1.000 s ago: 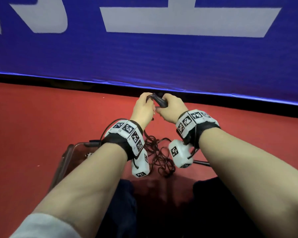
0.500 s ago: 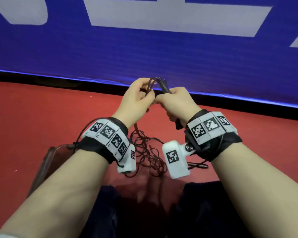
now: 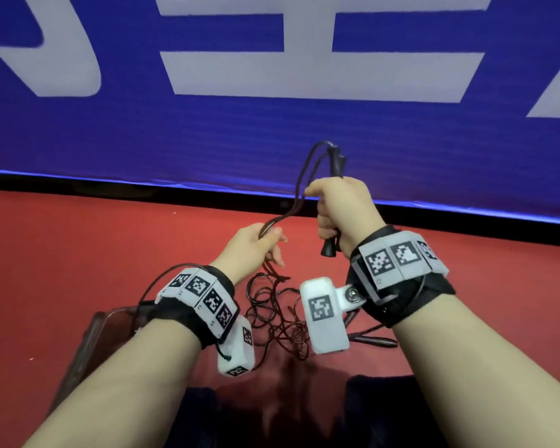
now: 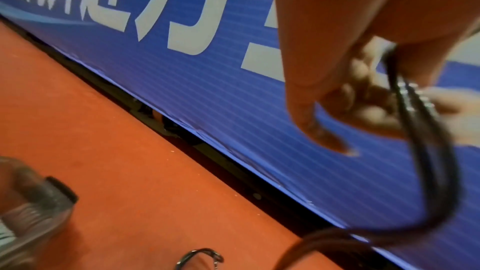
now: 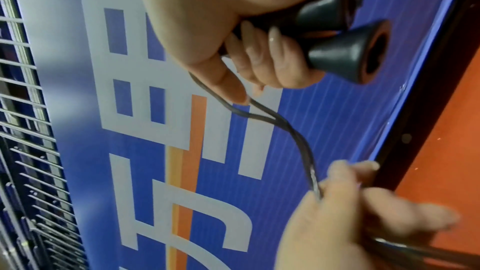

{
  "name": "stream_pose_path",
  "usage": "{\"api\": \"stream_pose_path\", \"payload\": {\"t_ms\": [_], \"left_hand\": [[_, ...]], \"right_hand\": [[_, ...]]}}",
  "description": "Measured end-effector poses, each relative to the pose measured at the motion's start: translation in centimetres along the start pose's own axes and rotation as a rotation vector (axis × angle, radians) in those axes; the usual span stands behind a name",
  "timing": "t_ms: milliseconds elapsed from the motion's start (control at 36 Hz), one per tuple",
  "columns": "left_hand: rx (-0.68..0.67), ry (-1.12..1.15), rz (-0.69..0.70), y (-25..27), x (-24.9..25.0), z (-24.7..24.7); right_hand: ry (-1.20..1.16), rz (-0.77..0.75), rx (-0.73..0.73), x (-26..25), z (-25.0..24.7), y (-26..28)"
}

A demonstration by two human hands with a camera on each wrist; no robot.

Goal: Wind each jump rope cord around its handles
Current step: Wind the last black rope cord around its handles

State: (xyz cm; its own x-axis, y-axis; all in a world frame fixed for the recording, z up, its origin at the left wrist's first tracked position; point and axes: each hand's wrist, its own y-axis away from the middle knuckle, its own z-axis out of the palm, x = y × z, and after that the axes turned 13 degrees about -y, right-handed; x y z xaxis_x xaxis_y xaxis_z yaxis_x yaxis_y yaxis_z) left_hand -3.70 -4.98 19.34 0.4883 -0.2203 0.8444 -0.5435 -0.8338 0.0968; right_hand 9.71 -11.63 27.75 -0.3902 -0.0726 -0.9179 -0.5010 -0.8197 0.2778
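Observation:
My right hand (image 3: 340,208) grips two black jump rope handles (image 5: 345,48) held together upright, their flared ends below my fist and their tops (image 3: 337,160) above it. A doubled dark cord (image 3: 304,182) leaves the tops, arcs down and left, and passes into my left hand (image 3: 256,244), which pinches it (image 5: 315,188) lower and to the left of the handles. The rest of the cord lies in a loose tangle (image 3: 272,315) on the red floor between my wrists. In the left wrist view the cord (image 4: 426,151) loops under my fingers.
A blue banner wall (image 3: 272,124) with white lettering stands close ahead, a black strip at its base. A clear plastic container (image 3: 94,334) sits on the red floor by my left forearm. Another black handle (image 3: 375,341) lies on the floor under my right wrist.
My hands were together at the handles. The right hand has lifted them, and the left hand has slid down and left along the cord, drawing out a length.

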Motion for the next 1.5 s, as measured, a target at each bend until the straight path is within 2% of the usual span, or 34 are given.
{"api": "stream_pose_path", "payload": {"t_ms": [56,139,250,306,361,417,472,556,639,722,806,889,1083,1167,1250,1333,1417,1500], "left_hand": [[0.04,0.103,-0.046,-0.2,0.6,0.4],[0.065,-0.032,-0.07,-0.3,0.9,1.0],[-0.138,-0.284,-0.006,0.5,1.2,1.5],[-0.229,-0.361,-0.019,1.0,1.3,1.5],[-0.267,-0.376,-0.029,1.2,1.2,1.4],[-0.245,-0.399,0.004,1.2,1.1,1.2],[-0.17,-0.344,0.07,1.3,1.4,1.0],[-0.098,-0.112,0.147,1.6,2.6,0.7],[-0.115,0.14,0.127,1.6,3.6,0.7],[-0.121,0.334,0.08,1.9,4.3,0.9],[-0.138,0.362,0.081,2.1,4.9,1.1],[-0.082,0.324,0.066,2.3,5.1,1.3],[0.09,0.213,0.061,1.7,4.2,1.1],[0.092,0.336,0.039,1.6,4.2,1.0],[0.041,0.439,-0.032,1.7,4.3,0.9],[-0.063,0.425,-0.041,1.8,4.4,0.8],[-0.182,0.327,-0.004,1.9,4.2,0.5],[-0.306,0.254,0.052,2.4,4.2,0.7]], "right_hand": [[0.058,0.035,0.035,0.7,0.0,-0.2],[0.064,0.07,0.02,1.3,0.0,-0.2],[0.099,0.044,-0.077,0.6,-0.1,0.1],[0.151,0.065,-0.153,0.3,-0.1,0.4],[0.22,0.095,-0.22,0.2,-0.1,0.7],[0.288,0.118,-0.26,0.6,0.0,0.9],[0.311,0.124,-0.261,1.1,0.3,0.9],[0.317,0.133,-0.277,1.4,0.7,1.1],[0.276,0.119,-0.274,0.9,0.9,1.3],[0.182,0.097,-0.202,0.5,0.8,1.2],[0.052,0.131,-0.153,0.3,0.3,0.8],[-0.021,0.16,-0.159,0.6,0.0,0.5],[0.231,0.068,-0.085,2.4,-0.2,-0.4],[0.271,0.051,-0.095,2.5,-0.1,-0.3],[0.255,-0.021,-0.079,2.7,0.2,-0.2],[0.2,-0.087,-0.035,3.0,0.6,-0.1],[0.105,-0.107,-0.016,3.0,0.4,0.1],[-0.025,-0.097,-0.073,2.6,0.4,0.1]]}}
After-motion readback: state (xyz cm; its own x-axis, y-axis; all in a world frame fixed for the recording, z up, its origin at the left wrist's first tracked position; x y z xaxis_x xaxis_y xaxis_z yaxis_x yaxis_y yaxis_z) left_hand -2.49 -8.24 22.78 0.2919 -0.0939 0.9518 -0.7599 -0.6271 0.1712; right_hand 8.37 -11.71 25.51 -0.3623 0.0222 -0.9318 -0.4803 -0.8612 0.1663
